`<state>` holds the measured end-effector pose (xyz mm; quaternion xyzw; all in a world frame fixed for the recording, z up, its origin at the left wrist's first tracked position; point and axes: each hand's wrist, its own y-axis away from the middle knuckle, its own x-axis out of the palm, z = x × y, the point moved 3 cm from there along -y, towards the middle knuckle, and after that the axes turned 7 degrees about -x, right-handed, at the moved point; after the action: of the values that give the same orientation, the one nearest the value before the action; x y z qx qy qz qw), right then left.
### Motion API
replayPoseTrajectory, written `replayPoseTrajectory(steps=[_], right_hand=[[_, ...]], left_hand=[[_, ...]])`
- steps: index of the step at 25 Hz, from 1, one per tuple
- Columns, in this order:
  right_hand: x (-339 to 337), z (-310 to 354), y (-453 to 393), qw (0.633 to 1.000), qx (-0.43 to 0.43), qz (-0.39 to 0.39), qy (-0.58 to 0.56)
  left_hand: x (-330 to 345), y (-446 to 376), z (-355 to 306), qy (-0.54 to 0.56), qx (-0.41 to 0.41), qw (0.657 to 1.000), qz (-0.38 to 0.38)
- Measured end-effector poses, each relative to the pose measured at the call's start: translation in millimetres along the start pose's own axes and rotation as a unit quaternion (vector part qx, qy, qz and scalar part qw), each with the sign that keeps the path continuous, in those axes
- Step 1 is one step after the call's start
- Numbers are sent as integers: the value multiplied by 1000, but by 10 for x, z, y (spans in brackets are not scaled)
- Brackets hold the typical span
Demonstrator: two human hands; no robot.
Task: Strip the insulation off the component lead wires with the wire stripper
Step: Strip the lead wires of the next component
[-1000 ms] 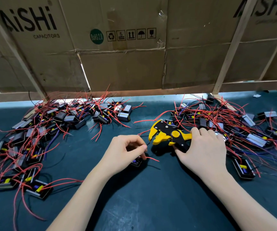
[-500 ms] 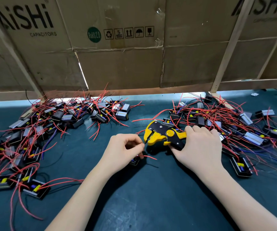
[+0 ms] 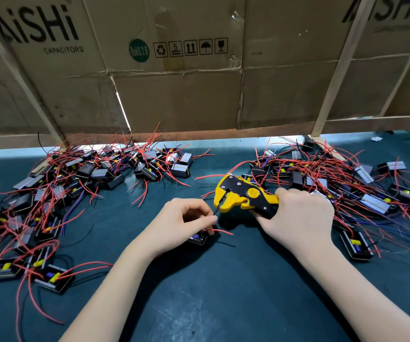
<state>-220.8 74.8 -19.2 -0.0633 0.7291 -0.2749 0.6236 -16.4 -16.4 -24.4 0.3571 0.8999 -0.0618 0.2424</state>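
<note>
My right hand (image 3: 300, 218) grips the handles of a yellow and black wire stripper (image 3: 241, 193), whose jaws point left and stand apart. My left hand (image 3: 184, 223) pinches a thin dark lead wire (image 3: 215, 211) whose end reaches the stripper's jaws. Under that hand lies a small black component (image 3: 199, 239), mostly hidden, with a red lead (image 3: 222, 232) sticking out to the right.
A heap of black components with red wires (image 3: 75, 183) covers the left of the dark green mat (image 3: 223, 292). A second heap (image 3: 347, 178) lies at the right, behind my right hand. A cardboard wall (image 3: 186, 95) on a wooden frame closes the back.
The stripper's jaws and the wire pinched in my left hand have come together; the wire end now sits at the jaws. Both hands stay in about the same place.
</note>
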Motion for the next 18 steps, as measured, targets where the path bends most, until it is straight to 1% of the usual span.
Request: replayPoseTrajectory(steps=[2,3,5,7,10,12,14,18], right_hand=[[23,-41,4,1000,1,-29,-3],[41,-74,4,999,8,-31,-5],[83,-155,11,999,36,-17,-5],[96,-212,25,999,47,-16,-8],[87,-222,39,999,45,-15,-12],[87,-190,35,999,42,0,0],[73,-138,29,999,32,5,3],[39,-98,33,1000,23,7,-18]], left_hand=[[-51,34,25,23,-9,997,67],[-76,46,35,16,-5,997,80],[-99,52,44,4,4,997,79],[-102,29,47,15,9,999,41],[-110,-19,59,58,11,997,-48],[-69,-36,56,78,8,995,-62],[-7,-40,45,74,11,995,-72],[38,-66,52,65,12,990,-126]])
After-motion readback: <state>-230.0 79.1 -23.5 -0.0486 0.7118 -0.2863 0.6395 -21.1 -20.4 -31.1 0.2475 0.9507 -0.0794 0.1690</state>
